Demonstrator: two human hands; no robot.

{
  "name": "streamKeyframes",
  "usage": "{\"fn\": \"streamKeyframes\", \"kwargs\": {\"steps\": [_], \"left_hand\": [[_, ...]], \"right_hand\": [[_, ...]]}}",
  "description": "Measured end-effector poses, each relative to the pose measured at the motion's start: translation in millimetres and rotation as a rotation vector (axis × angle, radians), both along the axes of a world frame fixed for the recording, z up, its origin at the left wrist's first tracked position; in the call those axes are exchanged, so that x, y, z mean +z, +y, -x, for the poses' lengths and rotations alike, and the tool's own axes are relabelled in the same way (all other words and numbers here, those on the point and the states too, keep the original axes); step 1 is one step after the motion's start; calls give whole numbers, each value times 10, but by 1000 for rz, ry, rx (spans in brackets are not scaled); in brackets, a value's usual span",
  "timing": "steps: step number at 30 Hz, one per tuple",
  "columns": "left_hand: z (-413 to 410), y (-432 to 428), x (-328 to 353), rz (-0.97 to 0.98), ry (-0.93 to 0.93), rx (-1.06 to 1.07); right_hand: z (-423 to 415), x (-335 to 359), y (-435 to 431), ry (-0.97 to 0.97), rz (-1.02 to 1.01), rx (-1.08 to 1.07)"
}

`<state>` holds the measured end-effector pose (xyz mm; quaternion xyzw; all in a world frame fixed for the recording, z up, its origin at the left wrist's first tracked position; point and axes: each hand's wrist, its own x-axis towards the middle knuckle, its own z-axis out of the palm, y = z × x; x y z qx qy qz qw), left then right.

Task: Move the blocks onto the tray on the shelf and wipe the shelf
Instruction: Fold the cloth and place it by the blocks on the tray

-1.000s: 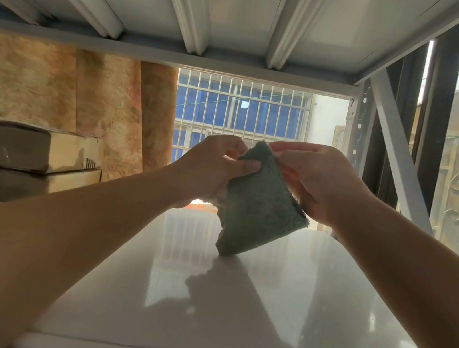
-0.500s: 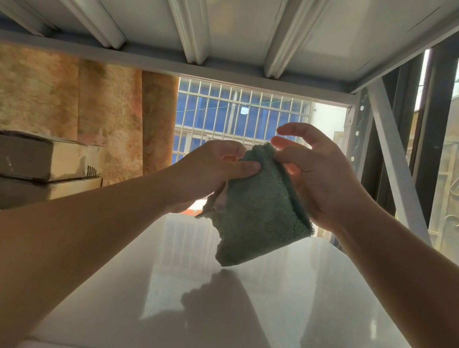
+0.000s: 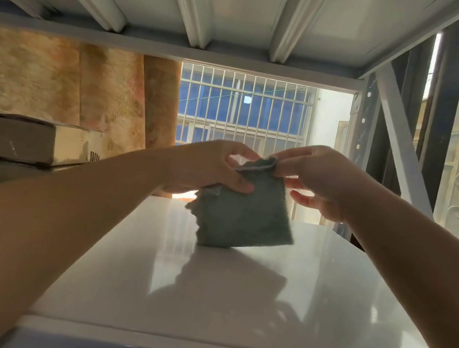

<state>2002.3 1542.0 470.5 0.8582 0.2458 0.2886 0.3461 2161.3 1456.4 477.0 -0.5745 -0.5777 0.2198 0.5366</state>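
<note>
A green cloth (image 3: 242, 221) hangs folded above the glossy white shelf (image 3: 247, 303), its lower edge close to the surface. My left hand (image 3: 214, 168) grips the cloth's upper left part with thumb and fingers. My right hand (image 3: 314, 178) pinches the cloth's top right corner, its lower fingers spread apart. No blocks or tray are in view.
The ribbed underside of the upper shelf (image 3: 218, 6) sits close overhead. A diagonal brace (image 3: 401, 144) and upright post stand at the right. Cardboard boxes (image 3: 25, 147) are stacked behind the shelf at the left. A barred window (image 3: 244, 110) lies beyond.
The cloth has been opened out from a bunched wedge into a flatter square. My right hand shifted from over the cloth to its top right corner, and my hands moved slightly apart.
</note>
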Motion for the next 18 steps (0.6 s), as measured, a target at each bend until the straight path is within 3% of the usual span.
{"fn": "streamKeyframes", "kwargs": {"steps": [2,4,6,9,11,16,18], "left_hand": [[19,37,-15,-47,135,17],[29,74,-24,-116,137,86],[33,88,-16,-69,30,101],[57,71,26,164,-202,1],[93,67,39,251,-231,-15],[97,140,-118,108,233,171],[43,139,-159,-4,318,232]], "right_hand": [[-34,29,-14,54,-45,-3],[-81,48,-2,72,-54,-53],[-119,45,16,119,-8,-70],[-139,8,31,177,91,-42],[-142,-26,42,179,142,-26],[-177,-195,135,-155,235,-52],[-170,-271,177,-324,197,-107]]}}
